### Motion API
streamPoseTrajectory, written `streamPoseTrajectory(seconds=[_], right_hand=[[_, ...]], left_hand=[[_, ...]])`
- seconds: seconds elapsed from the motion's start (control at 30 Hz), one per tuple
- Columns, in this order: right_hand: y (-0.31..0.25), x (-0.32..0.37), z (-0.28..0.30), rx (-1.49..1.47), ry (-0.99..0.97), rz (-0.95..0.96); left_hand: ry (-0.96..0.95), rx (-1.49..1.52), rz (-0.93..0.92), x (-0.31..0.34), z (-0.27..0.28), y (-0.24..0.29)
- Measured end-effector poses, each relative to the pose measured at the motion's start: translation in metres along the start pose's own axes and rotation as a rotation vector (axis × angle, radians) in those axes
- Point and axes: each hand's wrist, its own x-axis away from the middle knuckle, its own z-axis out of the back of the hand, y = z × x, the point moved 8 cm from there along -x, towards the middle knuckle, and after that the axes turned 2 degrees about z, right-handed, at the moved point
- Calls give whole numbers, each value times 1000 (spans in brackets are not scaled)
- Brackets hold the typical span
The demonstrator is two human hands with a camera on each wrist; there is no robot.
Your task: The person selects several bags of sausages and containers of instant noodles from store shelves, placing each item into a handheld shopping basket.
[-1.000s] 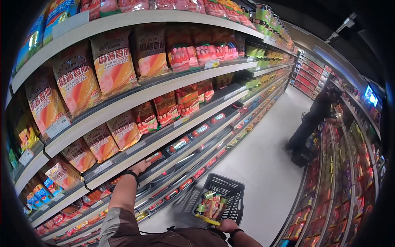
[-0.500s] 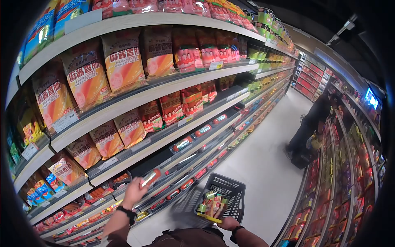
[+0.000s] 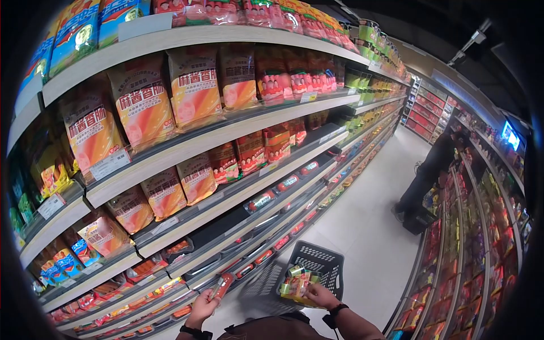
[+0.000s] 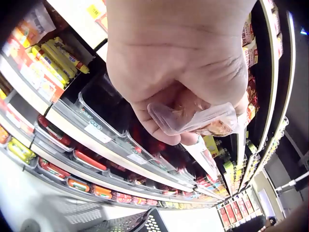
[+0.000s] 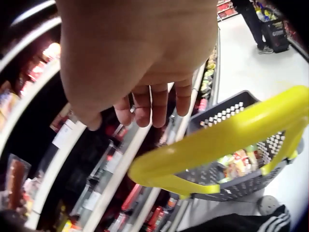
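In the head view my left hand (image 3: 203, 307) grips a red-brown sausage in clear plastic (image 3: 223, 286) in front of the lower shelves. From the left wrist view the fingers curl round the loose clear wrapper (image 4: 193, 120), and the palm hides much of the pack. My right hand (image 3: 321, 297) is over the near side of a grey perforated basket (image 3: 317, 253). Its fingers (image 5: 159, 104) extend loosely in the right wrist view, apart from the basket's yellow handle (image 5: 217, 140). Several cups and packs (image 3: 296, 283) lie inside the basket.
Shelves with orange sausage bags (image 3: 141, 105) and red packs (image 3: 249, 152) run along my left. A dark lower shelf (image 3: 218, 229) holds wrapped sausages (image 3: 262, 201). Farther down the aisle (image 3: 362, 209), a person in dark clothes (image 3: 428, 170) stands by the right-hand shelves.
My left hand has taken the sausage off the shelf and drawn it back toward my body. The right hand has let go of the yellow handle, which has dropped toward me.
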Motion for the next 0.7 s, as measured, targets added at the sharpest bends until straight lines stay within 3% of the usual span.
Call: streamPoseTrajectory(seconds=[0.07, 0.13, 0.2, 0.27, 0.37, 0.47, 0.57, 0.7], right_hand=[[-62, -10, 15, 18, 17, 29], [-88, -21, 5, -48, 8, 74], [-127, -28, 3, -114, -2, 119], [-182, -22, 0, -133, -96, 175], [-196, -30, -16, -239, -162, 190], [-206, -28, -24, -311, -227, 156], [-217, -21, -21, -316, -223, 83], [-199, -24, -34, -327, -193, 43]], left_hand=[[-50, -12, 25, -4, -3, 0], [-101, -24, 48, -11, -13, -2], [-165, 61, -46, -17, -29, 4], [-219, -50, -42, -20, -45, 15], [-319, -206, -133, -30, -72, 22], [-363, -158, -105, -25, -87, 24], [-313, -239, -165, -10, -86, 63], [-293, -376, -224, -7, -84, 66]])
